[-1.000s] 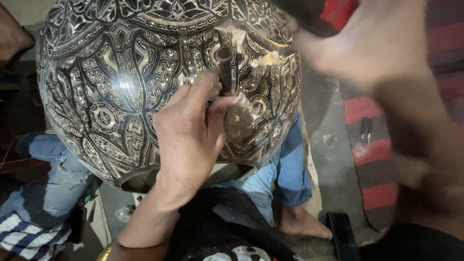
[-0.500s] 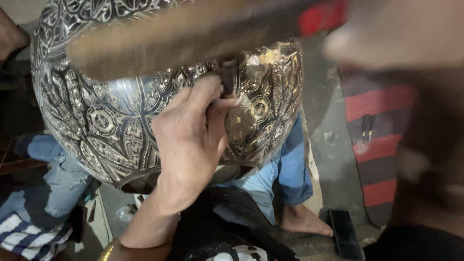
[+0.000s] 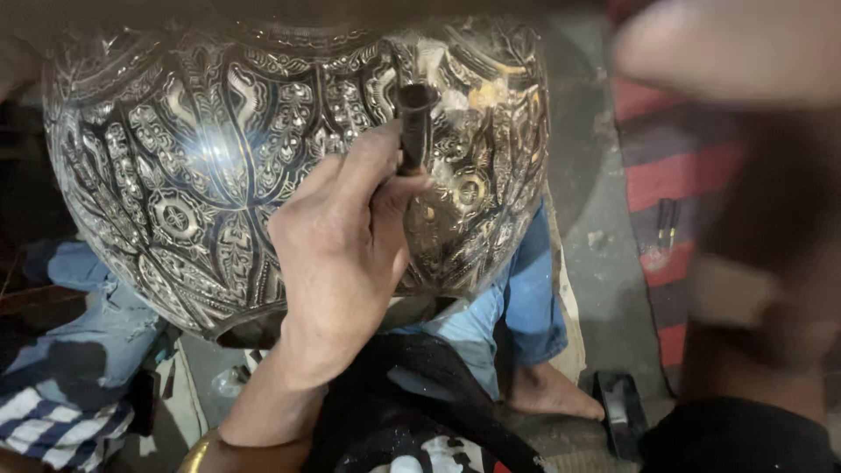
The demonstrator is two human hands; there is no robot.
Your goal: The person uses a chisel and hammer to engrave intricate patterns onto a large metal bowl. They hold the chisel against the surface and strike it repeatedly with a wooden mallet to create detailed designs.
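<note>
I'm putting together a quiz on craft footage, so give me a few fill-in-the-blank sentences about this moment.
1. The left hand holds a dark metal ____ against the vessel.
2. The engraved metal vessel has a shiny ____ colour.
3. The right hand, at the upper right, shows only as a ____ shape.
4. Below the vessel, a bare ____ rests on the floor beside the red striped mat.

Missing words: punch; silver; blurred; foot

Dim scene; glare at ten o'clock on the vessel (image 3: 219,158); right hand (image 3: 736,52) at two o'clock heavily blurred, perhaps moving.
</note>
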